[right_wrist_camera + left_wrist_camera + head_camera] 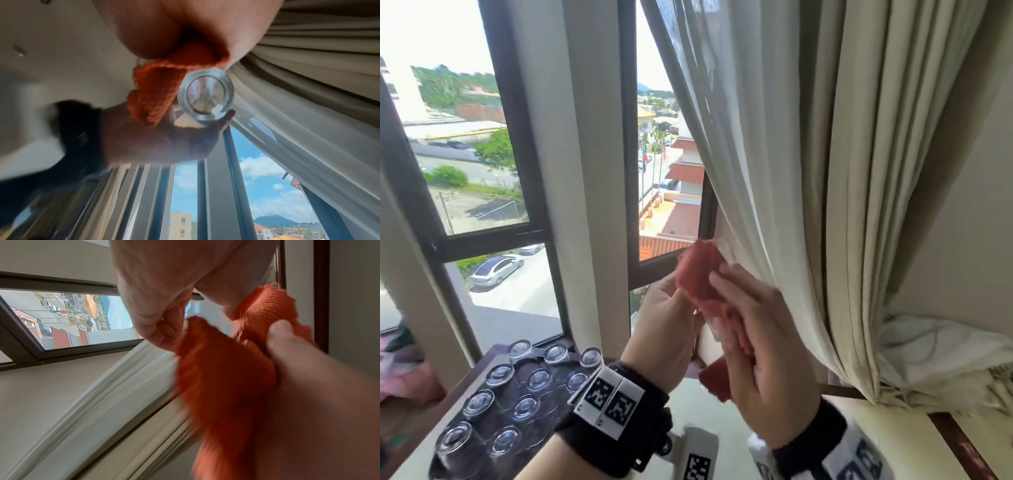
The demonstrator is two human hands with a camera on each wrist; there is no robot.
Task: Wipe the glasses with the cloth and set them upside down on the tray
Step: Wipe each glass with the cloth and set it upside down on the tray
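Both hands are raised in front of the window. My left hand [671,305] grips a small clear glass [205,95], whose thick round base faces the right wrist camera. In the left wrist view its fingers [156,331] curl round the glass [205,309]. My right hand [736,308] holds an orange-red cloth [698,277] bunched over the glass, and one finger presses on the cloth [222,369]. Most of the glass is hidden by cloth and hands in the head view. At the lower left a dark tray [512,390] carries several glasses [539,378] standing upside down.
A cream curtain [791,171] hangs just right of the hands. The dark-framed window [482,171] is behind them. White bedding [935,349] lies at the right, and pink fabric [400,370] lies at the far left beside the tray.
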